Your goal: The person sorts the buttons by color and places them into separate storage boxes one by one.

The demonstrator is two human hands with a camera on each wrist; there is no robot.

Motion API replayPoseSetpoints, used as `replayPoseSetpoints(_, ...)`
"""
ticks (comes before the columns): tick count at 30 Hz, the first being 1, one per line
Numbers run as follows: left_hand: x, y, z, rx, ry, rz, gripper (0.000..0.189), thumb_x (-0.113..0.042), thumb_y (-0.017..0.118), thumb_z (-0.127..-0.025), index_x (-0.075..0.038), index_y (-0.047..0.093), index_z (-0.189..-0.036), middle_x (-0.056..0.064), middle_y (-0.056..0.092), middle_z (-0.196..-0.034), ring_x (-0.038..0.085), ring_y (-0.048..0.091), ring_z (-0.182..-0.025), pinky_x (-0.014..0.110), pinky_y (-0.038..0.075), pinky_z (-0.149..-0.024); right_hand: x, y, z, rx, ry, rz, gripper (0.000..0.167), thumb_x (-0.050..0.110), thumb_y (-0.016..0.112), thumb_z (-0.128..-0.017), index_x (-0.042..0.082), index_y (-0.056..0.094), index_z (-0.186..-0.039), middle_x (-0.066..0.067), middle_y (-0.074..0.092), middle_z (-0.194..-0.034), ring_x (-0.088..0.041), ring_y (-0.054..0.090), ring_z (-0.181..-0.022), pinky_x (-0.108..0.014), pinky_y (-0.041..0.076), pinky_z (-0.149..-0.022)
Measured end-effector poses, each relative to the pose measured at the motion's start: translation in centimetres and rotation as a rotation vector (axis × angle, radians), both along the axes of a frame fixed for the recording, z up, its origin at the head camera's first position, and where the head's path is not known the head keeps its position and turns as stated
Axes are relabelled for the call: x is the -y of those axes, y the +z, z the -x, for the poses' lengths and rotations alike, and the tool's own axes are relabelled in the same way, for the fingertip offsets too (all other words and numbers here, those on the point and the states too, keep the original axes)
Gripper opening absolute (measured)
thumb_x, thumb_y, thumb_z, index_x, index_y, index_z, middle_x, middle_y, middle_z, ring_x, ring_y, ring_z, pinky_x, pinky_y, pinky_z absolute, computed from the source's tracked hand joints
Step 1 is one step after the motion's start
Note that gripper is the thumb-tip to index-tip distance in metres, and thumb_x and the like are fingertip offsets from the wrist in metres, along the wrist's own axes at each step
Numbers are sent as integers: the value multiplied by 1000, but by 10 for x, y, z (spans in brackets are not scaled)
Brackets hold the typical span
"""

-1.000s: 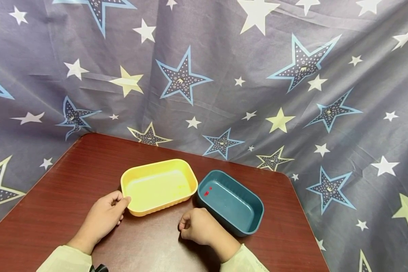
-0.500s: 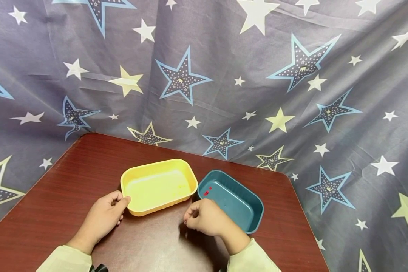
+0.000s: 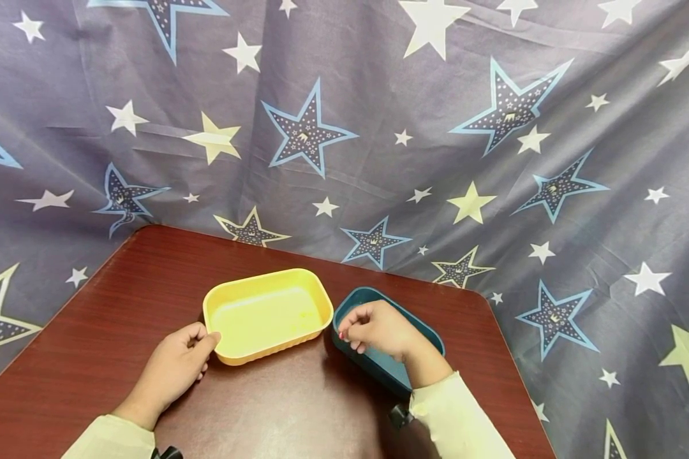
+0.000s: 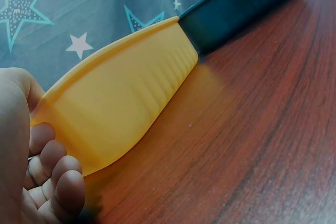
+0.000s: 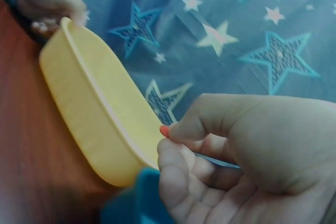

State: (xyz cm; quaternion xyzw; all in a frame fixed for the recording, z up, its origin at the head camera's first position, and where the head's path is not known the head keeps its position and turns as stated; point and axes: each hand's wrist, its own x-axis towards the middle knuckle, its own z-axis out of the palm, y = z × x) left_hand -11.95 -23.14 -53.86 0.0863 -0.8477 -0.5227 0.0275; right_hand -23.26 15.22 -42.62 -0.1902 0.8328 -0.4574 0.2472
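Observation:
My left hand (image 3: 178, 366) grips the near-left corner of a yellow plastic tray (image 3: 266, 346), thumb over the rim and the other fingers curled against the outside wall. Between thumb and index finger, my right hand (image 3: 381, 331) pinches a tiny red piece (image 5: 164, 130); its exact kind is too small to make out. That hand is over the left end of a dark teal tray (image 3: 387, 373) and covers much of its inside. Faint small yellow bits (image 3: 307, 313) lie toward the right end of the yellow tray's floor.
Both trays stand side by side, ends nearly meeting, on a reddish-brown wooden table (image 3: 252, 408). A grey cloth with star prints (image 3: 379, 178) hangs behind the table. A black strap (image 3: 400, 416) shows at the right sleeve.
My right hand has risen from the table in front of the trays and moved right, over the teal tray, with the red piece. It now hides the red bits seen there earlier. Left hand still.

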Motion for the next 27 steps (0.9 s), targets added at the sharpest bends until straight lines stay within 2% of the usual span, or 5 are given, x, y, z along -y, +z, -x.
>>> replayPoseSetpoints(5,1,-1,0,-2,2,6,46,-52,62,-115,-12,58,-92,3,65,-71,18,64,-59,32,51,-54,-6,-3,21,71,-40,24,15,5,73,-101,-7,80,-108,-9,77,-88,-18,69,-73,-30,63,-70)
replayPoseSetpoints(11,3,-2,0,4,0,5,47,-53,62,-115,-12,58,-93,3,65,-71,18,63,-59,31,51,-53,-11,-16,43,136,-104,21,23,5,73,-102,-13,76,-116,-6,78,-86,-18,69,-73,-32,64,-73)
replayPoseSetpoints(15,3,-2,0,5,-1,1,46,-53,62,-115,-12,58,-93,3,65,-71,18,63,-59,31,51,-54,-13,-27,54,182,-167,36,26,6,72,-102,-13,74,-119,-10,77,-91,-18,68,-75,-31,63,-74)
replayPoseSetpoints(21,1,0,0,-4,-7,-5,46,-52,62,-115,-11,58,-93,3,65,-71,18,63,-58,31,51,-54,-16,-40,62,233,-230,58,29,4,69,-101,-14,73,-123,-13,78,-95,-15,67,-75,-29,63,-75)
replayPoseSetpoints(27,1,0,0,-1,-5,-4,47,-53,62,-115,-11,57,-93,3,65,-71,18,64,-59,31,51,-54,-21,-46,62,240,-245,70,30,3,69,-103,-15,72,-126,-13,79,-96,-15,68,-76,-30,64,-77)
